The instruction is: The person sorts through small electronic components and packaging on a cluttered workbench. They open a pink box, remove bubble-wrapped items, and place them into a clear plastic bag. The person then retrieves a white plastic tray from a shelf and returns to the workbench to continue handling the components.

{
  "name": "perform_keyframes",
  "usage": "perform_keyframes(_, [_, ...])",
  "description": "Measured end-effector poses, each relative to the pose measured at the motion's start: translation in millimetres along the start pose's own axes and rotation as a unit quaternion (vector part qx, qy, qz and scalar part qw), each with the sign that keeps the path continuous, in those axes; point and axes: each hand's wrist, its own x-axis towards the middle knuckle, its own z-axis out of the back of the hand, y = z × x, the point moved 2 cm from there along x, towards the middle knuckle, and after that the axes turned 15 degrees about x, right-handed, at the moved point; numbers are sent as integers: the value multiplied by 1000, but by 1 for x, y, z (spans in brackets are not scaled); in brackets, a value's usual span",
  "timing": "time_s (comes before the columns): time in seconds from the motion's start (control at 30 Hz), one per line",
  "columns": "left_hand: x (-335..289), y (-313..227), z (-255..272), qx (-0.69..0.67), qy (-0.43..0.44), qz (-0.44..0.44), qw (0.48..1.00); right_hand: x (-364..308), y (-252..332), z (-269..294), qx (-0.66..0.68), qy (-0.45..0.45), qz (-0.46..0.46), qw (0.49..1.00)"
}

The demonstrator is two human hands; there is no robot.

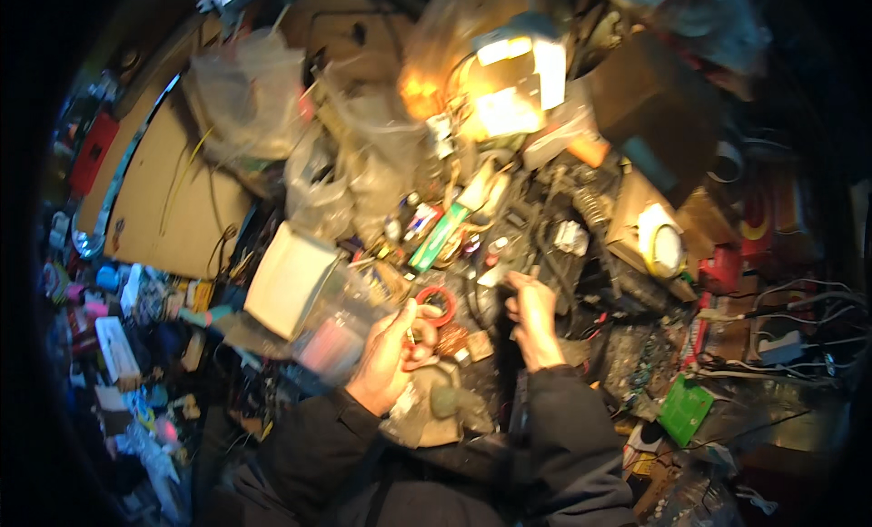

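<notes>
My left hand (386, 359) is raised low in the middle of the head view, its fingers curled together. Something small seems to be pinched at the fingertips, but I cannot make it out. A red ring like a tape roll (450, 300) lies just beyond those fingers, with a copper-coloured coil (451, 342) beside it. My right hand (534, 320) is a short way to the right, fingers closed in a pinch over the dark clutter. Whatever it holds is too small or hidden to name. Below the left hand lies a crumpled clear bag (409, 416).
A lit lamp (513, 82) shines at the far side. Plastic bags (250, 91) and a long green box (440, 238) lie beyond my hands. A pale pad (289, 280) is on the left; a green board (686, 411) and loose cables (799, 300) are on the right.
</notes>
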Motion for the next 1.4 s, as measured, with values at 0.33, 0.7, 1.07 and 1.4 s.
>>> perform_keyframes(0.33, [-71,28,-9,-182,52,29,982,-184,-37,81,-115,86,-121,982])
perform_keyframes(0.7, [-134,74,20,-133,15,99,986,-232,-62,156,-216,45,-9,975])
perform_keyframes(1.07, [-196,150,39,-79,19,206,975,-136,-88,129,-462,101,305,827])
perform_keyframes(1.4, [-201,164,62,-62,-62,172,981,-229,-84,102,-393,151,278,863])
